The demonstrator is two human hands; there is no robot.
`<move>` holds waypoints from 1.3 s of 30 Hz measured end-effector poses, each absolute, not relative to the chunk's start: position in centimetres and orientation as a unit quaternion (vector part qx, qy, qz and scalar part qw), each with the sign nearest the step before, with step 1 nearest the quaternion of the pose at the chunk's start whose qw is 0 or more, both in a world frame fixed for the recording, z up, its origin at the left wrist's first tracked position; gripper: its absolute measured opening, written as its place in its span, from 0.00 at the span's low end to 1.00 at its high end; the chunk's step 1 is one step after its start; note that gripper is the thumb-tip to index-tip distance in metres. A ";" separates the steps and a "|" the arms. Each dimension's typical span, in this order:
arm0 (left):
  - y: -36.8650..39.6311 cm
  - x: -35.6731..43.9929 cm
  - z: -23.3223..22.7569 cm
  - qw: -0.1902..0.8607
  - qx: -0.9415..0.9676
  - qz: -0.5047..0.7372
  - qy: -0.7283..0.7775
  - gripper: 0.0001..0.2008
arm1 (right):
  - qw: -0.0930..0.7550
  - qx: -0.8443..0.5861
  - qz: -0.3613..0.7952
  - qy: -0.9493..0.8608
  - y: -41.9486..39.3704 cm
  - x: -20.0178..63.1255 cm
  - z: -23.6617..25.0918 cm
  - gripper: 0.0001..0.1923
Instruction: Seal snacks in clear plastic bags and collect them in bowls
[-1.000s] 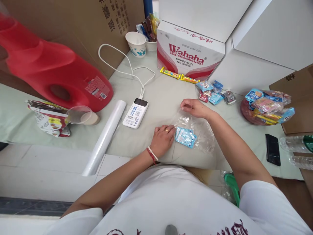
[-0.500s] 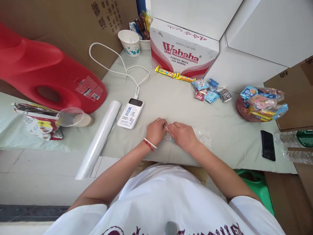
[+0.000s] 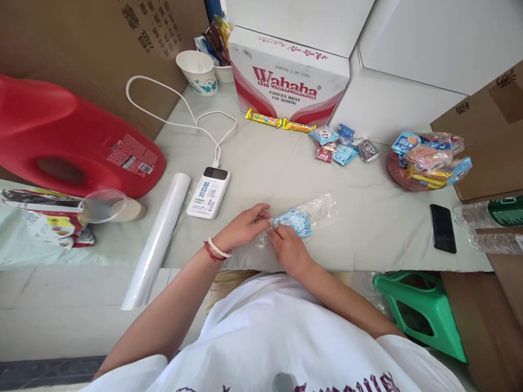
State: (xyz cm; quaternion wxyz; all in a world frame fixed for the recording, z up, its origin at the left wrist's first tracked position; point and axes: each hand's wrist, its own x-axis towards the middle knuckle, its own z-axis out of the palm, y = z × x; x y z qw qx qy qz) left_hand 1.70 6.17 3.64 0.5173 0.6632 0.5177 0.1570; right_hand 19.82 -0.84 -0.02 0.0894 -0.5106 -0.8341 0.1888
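A light-blue snack packet (image 3: pixel 299 222) lies near the table's front edge, wrapped in clear plastic film (image 3: pixel 324 209) whose loose end spreads to the right. My right hand (image 3: pixel 291 251) is closed, its fingertips pinching the film at the packet's left end. From the left, my left hand (image 3: pixel 244 224), with beaded bracelets at the wrist, bends its thumb and fingers around the gathered film at that same end. Part of the film is hidden under the fingers. A roll of plastic film (image 3: pixel 159 239) lies left of my left hand, beside a white power bank (image 3: pixel 209 193).
Several small snacks (image 3: pixel 345 155) lie ahead, near two yellow snack sticks (image 3: pixel 263 118) and a Wahaba-style printed water carton (image 3: pixel 286 81). A bowl of snacks (image 3: pixel 398 177), a phone (image 3: pixel 443 228) and plastic bottles (image 3: pixel 476 216) are rightward. A red jug (image 3: pixel 93 152) and plastic cup (image 3: pixel 104 207) stand leftward.
My hands have shifted, the left drawing leftward and loosening its fingers. The blue packet in the film, mostly covered before, now shows beyond the right hand. The view has shifted slightly.
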 end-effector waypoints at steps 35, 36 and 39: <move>3.4 8.8 2.4 0.183 0.720 0.092 0.663 0.30 | 0.190 -0.714 0.134 -0.660 0.8 32.4 1.8 0.11; 3.6 8.6 2.2 0.184 0.717 0.093 0.666 0.29 | 0.193 -0.716 0.149 -0.654 0.6 32.4 2.2 0.09; 3.9 8.5 1.6 0.197 0.720 0.105 0.657 0.19 | 0.207 -0.718 0.215 -0.629 -0.1 31.1 4.0 0.08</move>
